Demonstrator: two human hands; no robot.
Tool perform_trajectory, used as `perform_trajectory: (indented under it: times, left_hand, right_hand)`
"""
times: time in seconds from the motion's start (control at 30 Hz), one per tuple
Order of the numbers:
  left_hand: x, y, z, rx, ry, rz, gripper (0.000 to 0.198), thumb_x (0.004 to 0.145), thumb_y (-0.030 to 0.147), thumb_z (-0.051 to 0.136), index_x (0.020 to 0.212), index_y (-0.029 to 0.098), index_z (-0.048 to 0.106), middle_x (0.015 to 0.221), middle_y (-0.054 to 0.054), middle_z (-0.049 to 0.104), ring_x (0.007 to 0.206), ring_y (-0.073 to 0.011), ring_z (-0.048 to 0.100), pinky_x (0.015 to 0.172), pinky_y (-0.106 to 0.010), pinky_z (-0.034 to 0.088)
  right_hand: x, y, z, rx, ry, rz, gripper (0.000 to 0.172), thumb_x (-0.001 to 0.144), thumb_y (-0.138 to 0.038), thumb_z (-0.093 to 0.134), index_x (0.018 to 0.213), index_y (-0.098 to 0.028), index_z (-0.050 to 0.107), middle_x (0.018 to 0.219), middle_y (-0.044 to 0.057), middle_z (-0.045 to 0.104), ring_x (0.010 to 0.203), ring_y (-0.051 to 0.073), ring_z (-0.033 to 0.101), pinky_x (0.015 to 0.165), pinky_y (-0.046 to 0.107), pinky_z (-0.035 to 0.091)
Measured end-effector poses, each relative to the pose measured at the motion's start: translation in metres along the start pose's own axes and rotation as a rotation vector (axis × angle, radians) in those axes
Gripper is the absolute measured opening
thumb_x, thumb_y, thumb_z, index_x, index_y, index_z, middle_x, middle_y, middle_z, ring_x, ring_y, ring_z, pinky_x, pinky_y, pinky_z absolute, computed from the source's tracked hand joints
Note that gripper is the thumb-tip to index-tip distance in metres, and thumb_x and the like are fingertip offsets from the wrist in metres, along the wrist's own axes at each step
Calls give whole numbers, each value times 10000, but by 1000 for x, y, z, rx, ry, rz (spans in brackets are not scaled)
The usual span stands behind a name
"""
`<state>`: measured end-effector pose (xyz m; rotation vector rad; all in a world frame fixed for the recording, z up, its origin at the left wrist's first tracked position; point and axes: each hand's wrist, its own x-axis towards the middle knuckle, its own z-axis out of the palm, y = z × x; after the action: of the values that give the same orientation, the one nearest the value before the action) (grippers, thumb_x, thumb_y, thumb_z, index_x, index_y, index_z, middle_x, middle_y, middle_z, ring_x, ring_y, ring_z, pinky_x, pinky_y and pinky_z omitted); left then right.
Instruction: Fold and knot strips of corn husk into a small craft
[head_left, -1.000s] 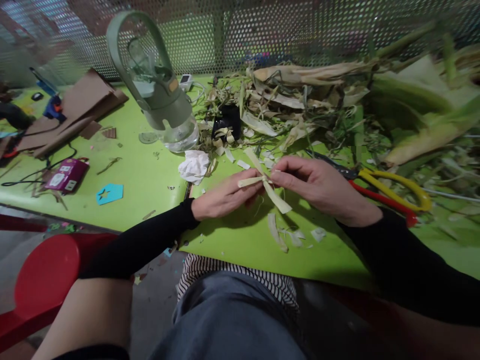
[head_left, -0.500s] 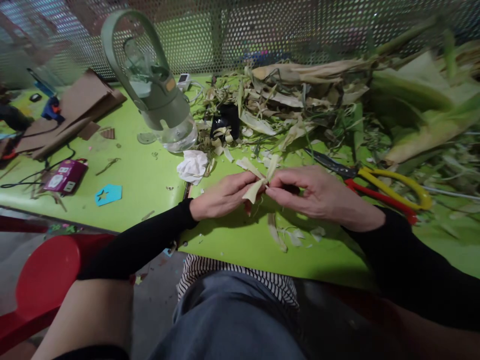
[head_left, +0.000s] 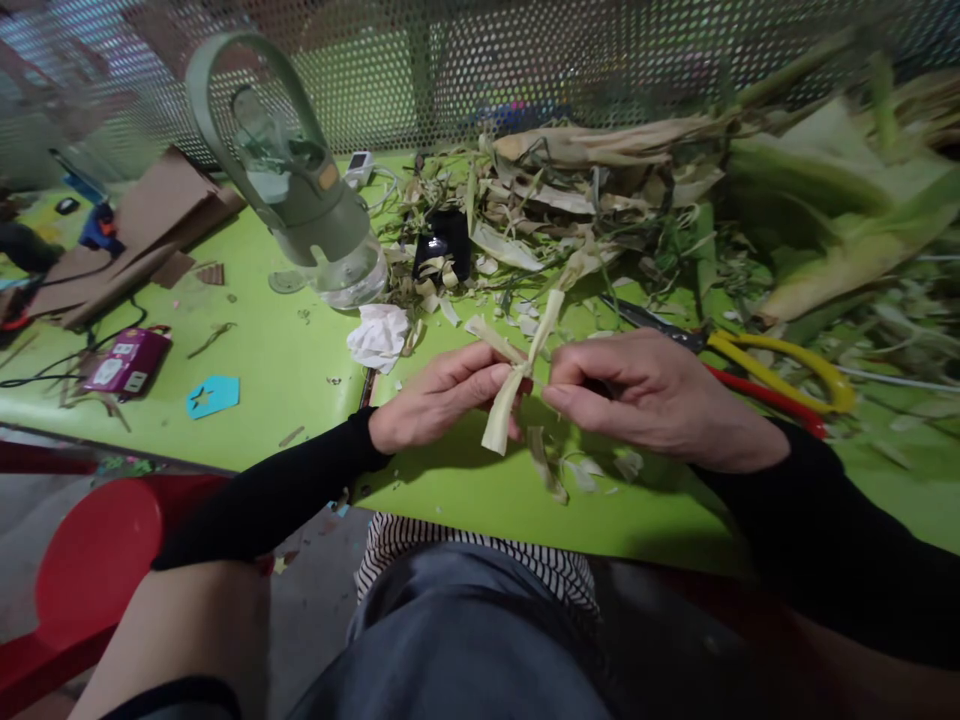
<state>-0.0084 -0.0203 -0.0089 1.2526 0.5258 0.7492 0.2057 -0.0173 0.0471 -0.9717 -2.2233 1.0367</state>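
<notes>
Above the front of the green table [head_left: 420, 500], my left hand [head_left: 442, 395] is closed on strips of pale corn husk [head_left: 504, 405] that cross and gather in a knot-like middle. Their ends splay up and down past the fingertips. My right hand [head_left: 630, 390] is pinched just right of that middle. A thin pale strand seems to run from the husk into its thumb and finger; its end is hidden. Loose husk scraps [head_left: 547, 465] lie on the table below. Long-handled pliers or shears [head_left: 780, 370] with red and yellow grips rest beyond my right wrist.
A heap of dried husks [head_left: 600, 190] lies at the back, with large green husks [head_left: 847, 220] on the right. Left of centre stand a water bottle [head_left: 315, 200] and a crumpled tissue [head_left: 379, 337]. Farther left are a purple box [head_left: 127, 360], blue card [head_left: 213, 397] and brown cardboard [head_left: 161, 210].
My right hand has drawn slightly right, away from the husk. The husk strips have turned, with the lower end showing longer and pointing down. The view has shifted slightly.
</notes>
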Motion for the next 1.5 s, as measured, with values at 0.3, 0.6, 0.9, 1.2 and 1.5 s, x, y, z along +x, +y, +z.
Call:
perform_trajectory:
  times: [0.3, 0.6, 0.9, 1.2, 1.5]
  left_hand:
    - [14, -6, -22, 415, 221, 232, 310, 907, 516, 695, 938, 216, 765, 992, -57, 672, 926, -144, 593, 798, -261, 523]
    - [24, -15, -24, 172, 278, 201, 372, 857, 503, 747, 1042, 181, 769, 1001, -58, 750, 778, -105, 623, 756, -263, 525]
    - [17, -3, -19, 144, 275, 123, 270, 903, 304, 674, 1116, 154, 745, 1025, -73, 759, 836, -115, 661, 749, -242, 531]
    - [24, -11, -24, -87, 362, 28, 297, 846, 307, 782, 1087, 175, 671, 975, -21, 765, 784, -87, 671, 739, -238, 513]
    - [29, -16, -25, -223, 418, -92, 219, 871, 223, 745, 1076, 188, 676, 945, -2, 757, 776, -77, 662, 756, -237, 523]
  right_hand:
    - [7, 26, 5, -10, 320, 36, 318, 953, -477, 623, 757, -231, 582, 611, -44, 491, 523, 111, 397, 500, 288, 316]
    - [10, 25, 14, -156, 227, 80, 436, 941, -651, 589, 847, -238, 693, 674, -11, 636, 515, 130, 472, 495, 295, 326]
    - [9, 30, 18, -316, 306, 10, 343, 990, -527, 581, 825, -247, 691, 668, -7, 658, 544, 157, 525, 545, 320, 361]
    - [8, 35, 20, -567, 583, -179, 192, 908, -430, 709, 1010, -271, 676, 1054, 111, 705, 1011, 327, 638, 834, 489, 493]
    - [11, 35, 33, -504, 350, -157, 303, 970, -527, 601, 845, -252, 632, 829, 70, 724, 770, 264, 647, 722, 423, 493]
